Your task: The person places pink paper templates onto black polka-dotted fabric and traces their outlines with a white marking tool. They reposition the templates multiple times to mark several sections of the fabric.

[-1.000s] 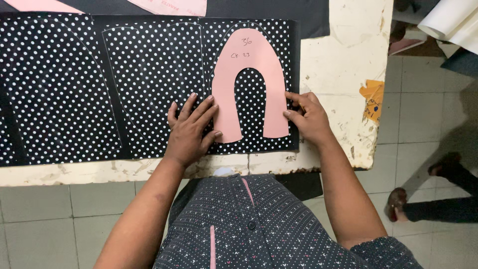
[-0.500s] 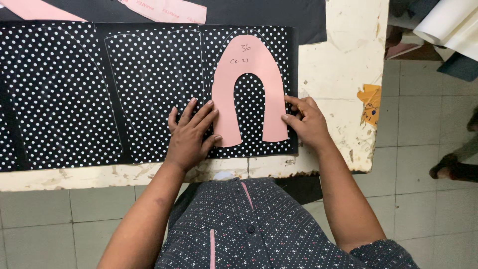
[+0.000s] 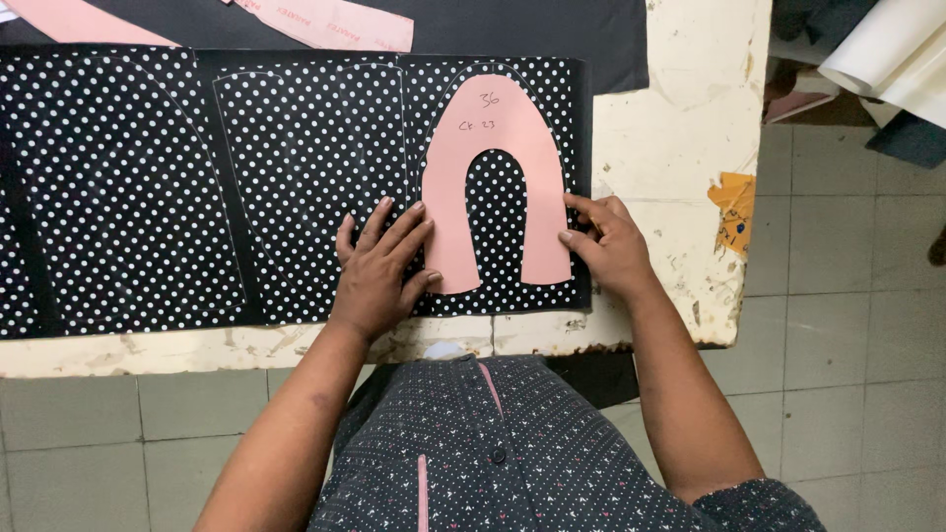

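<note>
On the worn white desk point(image 3: 680, 118) we see one sheet of black fabric with white polka dots point(image 3: 128, 187), and on its right end lies one pink horseshoe-shaped paper pattern point(image 3: 453, 177), its arch pointing away from us and its two legs toward us. We press our left hand point(image 3: 379, 271) flat on the fabric, fingers spread wide, with the thumb tip touching the foot of the pattern's left leg. Our right hand point(image 3: 611, 241) rests at the fabric's right edge; its fingers are loosely curled (holding nothing), their tips touching the outer edge of the right leg. We count at least two chalk outlines drawn on the fabric to the left of the pattern. Two more pink paper strips point(image 3: 335, 22) lie at the far edge, on a plain dark cloth point(image 3: 552, 30). One orange scrap point(image 3: 734, 202) sticks to the desk's right rim. Off to the right, above the tiled floor point(image 3: 847, 296), sits one white roll point(image 3: 887, 49).
</note>
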{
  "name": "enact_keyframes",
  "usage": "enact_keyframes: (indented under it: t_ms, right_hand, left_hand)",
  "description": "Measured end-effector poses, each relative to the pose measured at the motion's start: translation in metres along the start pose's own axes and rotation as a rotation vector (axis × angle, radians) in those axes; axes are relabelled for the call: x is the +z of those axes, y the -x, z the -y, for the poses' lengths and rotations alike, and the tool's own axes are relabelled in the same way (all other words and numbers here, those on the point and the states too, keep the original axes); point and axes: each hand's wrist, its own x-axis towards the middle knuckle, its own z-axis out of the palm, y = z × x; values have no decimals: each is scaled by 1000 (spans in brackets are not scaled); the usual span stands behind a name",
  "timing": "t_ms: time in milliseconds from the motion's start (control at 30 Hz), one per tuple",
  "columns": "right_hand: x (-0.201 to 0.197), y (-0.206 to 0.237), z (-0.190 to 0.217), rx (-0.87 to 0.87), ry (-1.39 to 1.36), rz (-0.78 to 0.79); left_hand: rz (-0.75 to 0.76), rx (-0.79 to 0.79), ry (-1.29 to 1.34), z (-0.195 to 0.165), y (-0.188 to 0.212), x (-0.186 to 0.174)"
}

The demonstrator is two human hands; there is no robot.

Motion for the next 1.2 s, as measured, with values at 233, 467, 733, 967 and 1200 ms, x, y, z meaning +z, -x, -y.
enact_keyframes:
  t_ms: [233,467,733,967,1200]
  right_hand:
    - [2,0,-5,-38,-14,-10]
    - [2,0,-6,-40,-3,-12]
    - [0,-1,1,51,72,7]
    - [0,0,0,13,39,-3]
    - [3,-2,-7,-39,72,-19]
  left_hand:
    - [7,-8,4,0,0,-1]
    - [3,-7,10,-1,-1,-2]
    - [23,3,-56,-1,-1,1]
    - [27,-3,-42,-2,-2,0]
    - [-28,41,-82,-16,-6,-12]
